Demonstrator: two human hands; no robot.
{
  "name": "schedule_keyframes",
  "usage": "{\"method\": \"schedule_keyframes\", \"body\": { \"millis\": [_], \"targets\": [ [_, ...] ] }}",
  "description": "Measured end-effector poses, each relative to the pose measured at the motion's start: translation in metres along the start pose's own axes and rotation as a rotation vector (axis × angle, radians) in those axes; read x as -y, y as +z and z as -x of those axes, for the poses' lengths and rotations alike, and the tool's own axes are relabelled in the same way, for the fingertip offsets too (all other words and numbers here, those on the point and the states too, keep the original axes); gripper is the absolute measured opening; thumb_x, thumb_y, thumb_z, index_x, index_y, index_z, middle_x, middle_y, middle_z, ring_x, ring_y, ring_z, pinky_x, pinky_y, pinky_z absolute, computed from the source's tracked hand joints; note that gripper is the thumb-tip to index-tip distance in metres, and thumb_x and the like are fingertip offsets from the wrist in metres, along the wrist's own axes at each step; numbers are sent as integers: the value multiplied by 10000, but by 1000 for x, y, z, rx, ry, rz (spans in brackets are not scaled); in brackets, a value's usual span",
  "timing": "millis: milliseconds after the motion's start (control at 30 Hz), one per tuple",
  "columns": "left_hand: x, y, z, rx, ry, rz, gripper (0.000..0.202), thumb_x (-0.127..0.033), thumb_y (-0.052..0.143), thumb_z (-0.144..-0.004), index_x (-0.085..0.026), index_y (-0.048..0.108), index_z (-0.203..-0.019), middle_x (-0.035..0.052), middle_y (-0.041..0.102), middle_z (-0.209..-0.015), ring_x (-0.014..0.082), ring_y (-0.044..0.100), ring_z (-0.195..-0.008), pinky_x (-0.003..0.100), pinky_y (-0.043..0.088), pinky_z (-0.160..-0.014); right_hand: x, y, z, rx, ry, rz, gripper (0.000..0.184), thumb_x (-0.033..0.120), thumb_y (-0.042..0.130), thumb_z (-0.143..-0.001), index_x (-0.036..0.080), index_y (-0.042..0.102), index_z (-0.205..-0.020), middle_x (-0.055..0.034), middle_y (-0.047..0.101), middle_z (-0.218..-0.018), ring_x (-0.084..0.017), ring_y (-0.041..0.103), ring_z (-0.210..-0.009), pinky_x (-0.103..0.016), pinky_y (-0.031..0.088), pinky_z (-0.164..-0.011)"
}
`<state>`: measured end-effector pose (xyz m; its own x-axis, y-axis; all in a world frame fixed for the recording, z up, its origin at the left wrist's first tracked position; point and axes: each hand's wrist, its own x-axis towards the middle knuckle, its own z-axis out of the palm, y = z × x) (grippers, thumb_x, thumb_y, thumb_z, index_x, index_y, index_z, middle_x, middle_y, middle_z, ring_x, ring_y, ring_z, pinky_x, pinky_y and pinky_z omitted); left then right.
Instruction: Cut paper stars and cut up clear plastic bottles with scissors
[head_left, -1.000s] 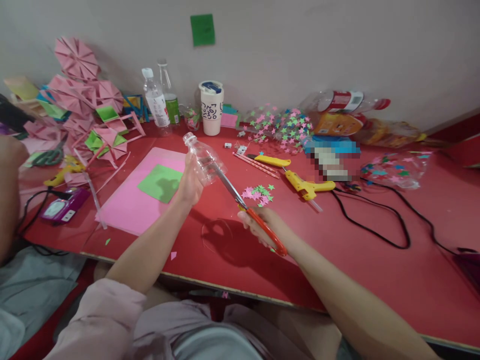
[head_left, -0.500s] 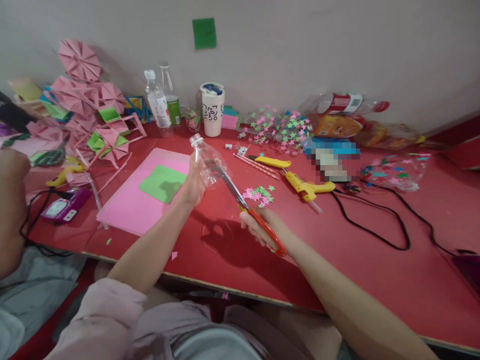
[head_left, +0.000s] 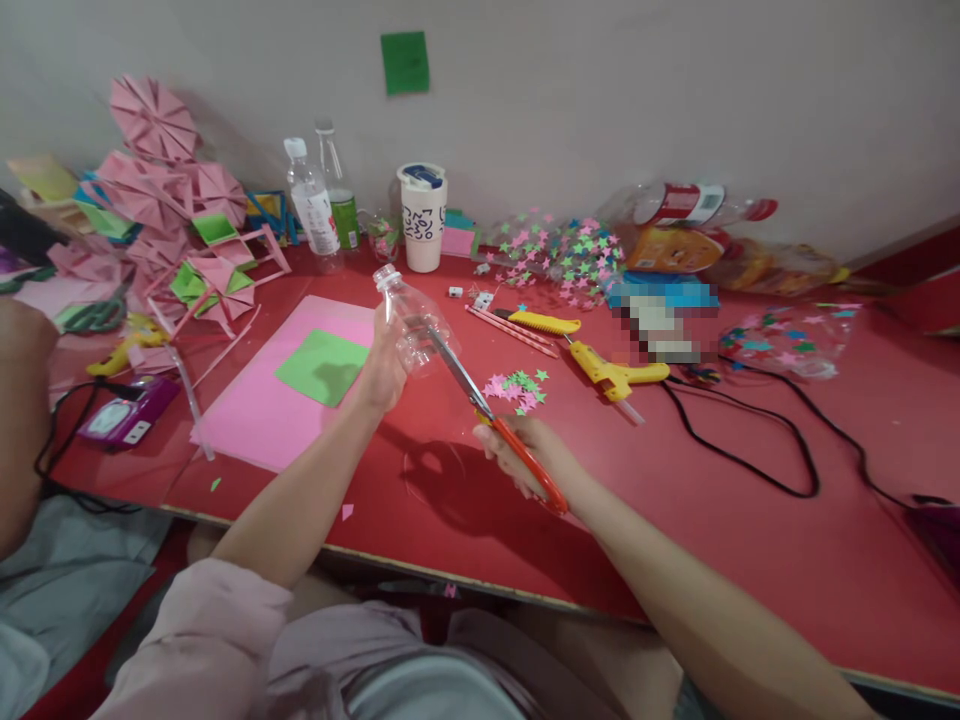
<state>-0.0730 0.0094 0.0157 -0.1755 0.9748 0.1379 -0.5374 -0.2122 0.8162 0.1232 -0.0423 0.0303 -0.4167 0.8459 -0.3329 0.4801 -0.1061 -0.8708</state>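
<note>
My left hand [head_left: 386, 365] is closed round the side of a clear plastic bottle top [head_left: 416, 325], its capless neck pointing up and away. In my right hand [head_left: 517, 450] are orange-handled scissors [head_left: 529, 463]. Their blades reach up and left to the bottle's open cut end, and look nearly closed; whether plastic lies between them I cannot tell. Both hands are above the red table [head_left: 360, 525]. Just beyond my right hand lies a small heap of pink and green paper stars [head_left: 517, 390]. Left of my left hand, a green square [head_left: 322, 368] rests on a pink sheet [head_left: 247, 425].
A yellow glue gun [head_left: 615, 375] with a black cord, a yellow cutter [head_left: 544, 322] and pink striped straws [head_left: 517, 332] lie to the right. Bottles and a white cup [head_left: 424, 220] stand by the wall. Pink folded-paper work [head_left: 154, 190] fills the left. Another person's arm [head_left: 22, 420] is at the left edge.
The view has shifted slightly. My hands keep nearly the same pose, with the bottle top and scissors still held; no object has visibly been moved or let go.
</note>
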Motion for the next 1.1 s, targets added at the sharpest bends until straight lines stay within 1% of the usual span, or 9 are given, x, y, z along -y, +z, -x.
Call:
{"method": "schedule_keyframes", "body": {
  "millis": [167, 267, 367, 500, 667, 900, 1033, 1100],
  "targets": [
    [0, -2, -1, 22, -7, -23, 541, -595, 616, -731, -256, 499, -1136, 60, 654, -1039, 237, 627, -1058, 437, 467, -940, 2, -5, 3, 43, -51, 51, 489, 665, 483, -788, 198, 469, -642, 76, 366, -433, -67, 380, -328, -201, 315, -339],
    [0, -1, 0, 12, -12, -26, 516, -590, 613, -734, -256, 504, -1112, 62, 649, -1041, 243, 621, -1075, 456, 459, -953, 1, -7, 1, 71, -28, 38, 506, 688, 483, -769, 194, 473, -659, 80, 364, -448, -62, 380, -337, -202, 341, -356],
    [1, -1, 0, -6, -6, -20, 495, -585, 613, -732, -247, 512, -1079, 65, 641, -1036, 251, 613, -1096, 468, 453, -961, 1, -7, -1, 74, 2, 35, 522, 706, 486, -751, 192, 474, -659, 82, 362, -444, -59, 375, -328, -203, 346, -356],
    [3, -3, -1, 2, 37, -21, 475, -574, 613, -744, -254, 506, -1079, 62, 641, -1035, 251, 613, -1101, 464, 456, -959, 2, -8, -2, 90, 41, 64, 528, 706, 474, -755, 188, 495, -652, 77, 374, -406, -70, 393, -304, -211, 348, -352],
    [5, -5, -2, 33, 114, -57, 451, -526, 642, -749, -270, 490, -1089, 48, 659, -1011, 237, 615, -1105, 437, 469, -945, 2, -8, -2, 102, 28, 52, 524, 703, 460, -769, 191, 500, -665, 83, 378, -392, -73, 409, -302, -219, 380, -383],
    [8, -5, 0, 68, 72, -103, 527, -571, 607, -760, -281, 458, -1174, 59, 658, -1074, 251, 604, -1123, 464, 461, -944, -3, -6, -3, 90, -22, 5, 521, 704, 468, -769, 195, 499, -665, 91, 364, -369, -72, 397, -298, -220, 386, -390],
    [9, -4, 1, 100, 46, -83, 496, -564, 610, -760, -288, 472, -1148, 55, 655, -1080, 255, 595, -1137, 473, 455, -956, 0, -2, -3, 62, 19, -25, 519, 703, 467, -766, 197, 484, -650, 96, 349, -364, -67, 372, -284, -209, 361, -347],
    [10, -3, 1, 95, 34, -65, 482, -555, 616, -757, -301, 471, -1139, 50, 654, -1075, 255, 587, -1152, 475, 446, -972, 3, -1, -2, 58, 48, -29, 519, 710, 471, -758, 205, 458, -639, 103, 332, -364, -64, 358, -273, -202, 337, -318]
  ]
}}
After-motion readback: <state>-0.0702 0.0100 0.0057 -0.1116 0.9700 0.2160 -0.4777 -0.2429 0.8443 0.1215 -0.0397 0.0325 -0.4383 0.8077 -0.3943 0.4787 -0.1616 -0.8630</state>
